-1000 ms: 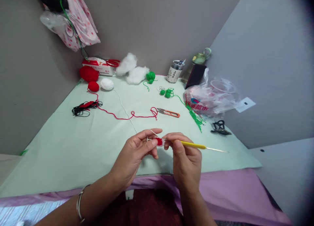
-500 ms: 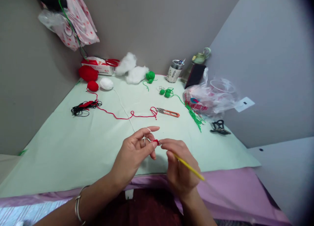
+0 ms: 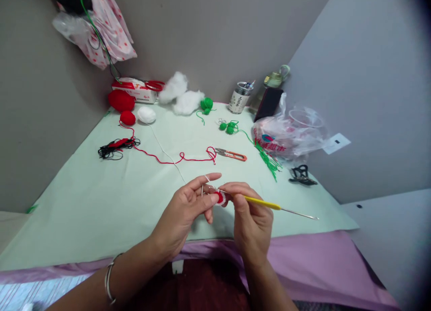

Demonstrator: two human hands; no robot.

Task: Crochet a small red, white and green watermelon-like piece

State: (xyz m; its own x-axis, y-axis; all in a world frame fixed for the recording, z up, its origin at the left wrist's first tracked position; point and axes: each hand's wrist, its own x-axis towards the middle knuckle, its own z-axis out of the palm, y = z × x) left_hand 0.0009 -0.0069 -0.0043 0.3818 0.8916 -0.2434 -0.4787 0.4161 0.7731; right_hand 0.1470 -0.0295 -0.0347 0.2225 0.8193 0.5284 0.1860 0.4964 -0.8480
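Observation:
Between thumb and fingers, my left hand (image 3: 185,207) pinches a small round crochet piece (image 3: 220,197), red in the middle with a white edge. White yarn (image 3: 161,148) loops over its raised index finger and runs back to a white yarn ball (image 3: 147,115). My right hand (image 3: 251,216) grips a crochet hook (image 3: 261,202) by its yellow handle; one metal end points at the piece, the other sticks out to the right. The hook's working tip lies at the piece's upper edge, partly hidden by fingers.
Orange-handled thread snips (image 3: 230,154) lie beyond my hands beside red yarn (image 3: 158,161). Red yarn balls (image 3: 121,100), white stuffing (image 3: 187,103) and green yarn balls (image 3: 206,105) are at the back. At right are a plastic bag (image 3: 286,133) and a black claw clip (image 3: 302,175).
My right hand has turned the hook from a steep slant to nearly level. The crochet piece now shows its round face and white edge. My left hand has shifted slightly right.

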